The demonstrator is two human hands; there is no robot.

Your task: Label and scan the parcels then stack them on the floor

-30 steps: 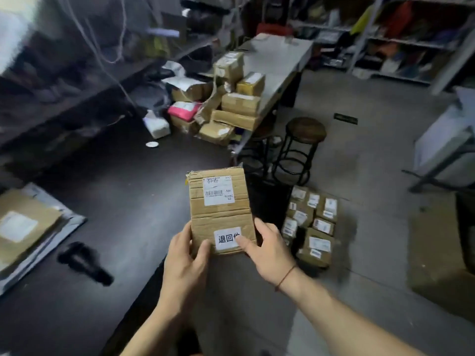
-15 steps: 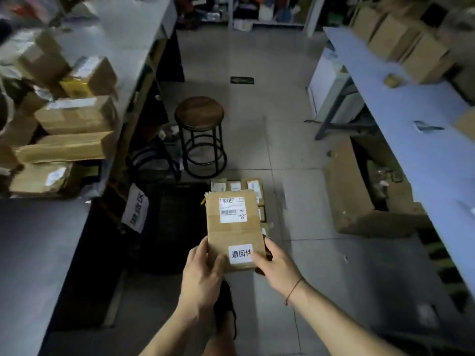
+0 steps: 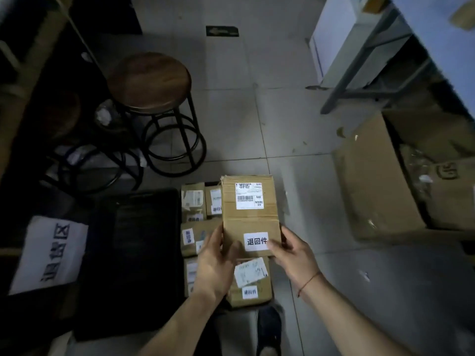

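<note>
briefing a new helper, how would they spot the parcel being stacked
Find the round wooden stool; just nearer the camera, labelled parcels lie on the tiled floor. Over that pile, the left hand and right hand grip one cardboard parcel, the only one held.

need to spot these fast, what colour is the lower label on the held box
White with black characters; the label shows best in the head view.

Held in the left hand [image 3: 214,265] and right hand [image 3: 295,255], the brown cardboard parcel [image 3: 250,219] partly hides the labelled brown floor parcels [image 3: 198,235] below the fingers. The fine print on its white barcode label [image 3: 249,196], beyond the fingertips, is too small to read.
</note>
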